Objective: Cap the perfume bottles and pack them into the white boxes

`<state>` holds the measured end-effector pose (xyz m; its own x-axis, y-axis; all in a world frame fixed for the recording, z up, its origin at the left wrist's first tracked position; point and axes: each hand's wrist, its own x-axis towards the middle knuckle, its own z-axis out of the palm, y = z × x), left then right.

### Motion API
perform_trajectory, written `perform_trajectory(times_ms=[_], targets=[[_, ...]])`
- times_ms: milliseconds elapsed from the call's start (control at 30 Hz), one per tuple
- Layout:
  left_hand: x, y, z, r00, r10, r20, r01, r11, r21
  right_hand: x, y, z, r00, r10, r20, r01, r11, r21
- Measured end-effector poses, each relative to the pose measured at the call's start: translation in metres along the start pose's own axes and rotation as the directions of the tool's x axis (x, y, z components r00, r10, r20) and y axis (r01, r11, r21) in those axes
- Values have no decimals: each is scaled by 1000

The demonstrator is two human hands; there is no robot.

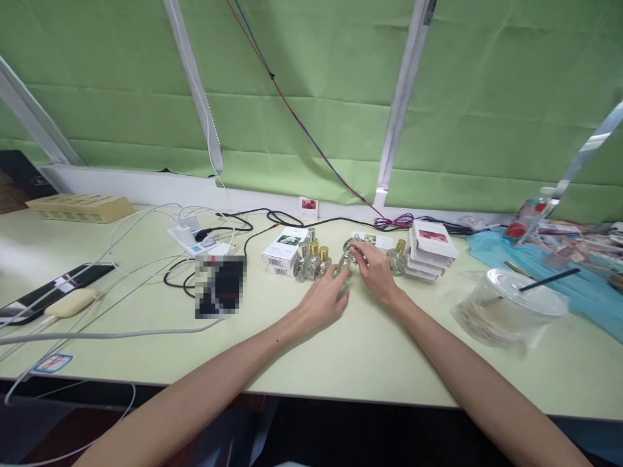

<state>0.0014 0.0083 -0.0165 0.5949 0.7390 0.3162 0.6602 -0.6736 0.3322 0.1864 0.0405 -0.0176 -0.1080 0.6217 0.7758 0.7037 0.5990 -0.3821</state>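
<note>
Both my hands meet over a small clear glass bottle (pixel 345 261) at the middle of the table. My left hand (pixel 325 295) is low beside it, its fingers touching the glass. My right hand (pixel 374 267) pinches at the bottle's upper end with thumb and forefinger. Several glass bottles with gold or silver caps (pixel 313 263) stand left of my left hand, against white boxes (pixel 287 250) with a flower picture. Just right of my right hand is a gold-capped bottle (pixel 399 258), next to a stack of white boxes (pixel 431 250) with a pink picture.
A power strip (pixel 192 239) with cables and a blurred-out dark object (pixel 220 287) lie left. Further left are a black device (pixel 58 292) and a cardboard tray (pixel 80 207). A lidded cup with a straw (pixel 511 305) and blue plastic (pixel 545 266) are right.
</note>
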Motion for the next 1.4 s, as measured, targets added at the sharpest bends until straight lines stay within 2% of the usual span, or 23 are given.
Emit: perform_trajectory(times_ms=[333, 500, 767, 933, 1167, 1400], targets=[[1, 3, -3, 1000, 5, 28, -5, 1000, 16, -2, 0, 5, 999, 46, 6, -46, 999, 2], [1, 5, -3, 1000, -4, 31, 3, 1000, 21, -2, -2, 4, 1000, 26, 6, -26, 999, 37], [0, 6, -4, 999, -15, 35, 15, 1000, 8, -2, -3, 3, 993, 106, 50, -109, 992, 57], [1, 6, -3, 999, -12, 34, 12, 1000, 18, -2, -2, 5, 994, 108, 18, -109, 990, 86], [1, 7, -4, 999, -26, 43, 25, 1000, 14, -3, 1, 8, 991, 123, 48, -127, 988, 83], [0, 6, -3, 999, -11, 38, 10, 1000, 23, -3, -1, 7, 994, 107, 23, -109, 991, 76]])
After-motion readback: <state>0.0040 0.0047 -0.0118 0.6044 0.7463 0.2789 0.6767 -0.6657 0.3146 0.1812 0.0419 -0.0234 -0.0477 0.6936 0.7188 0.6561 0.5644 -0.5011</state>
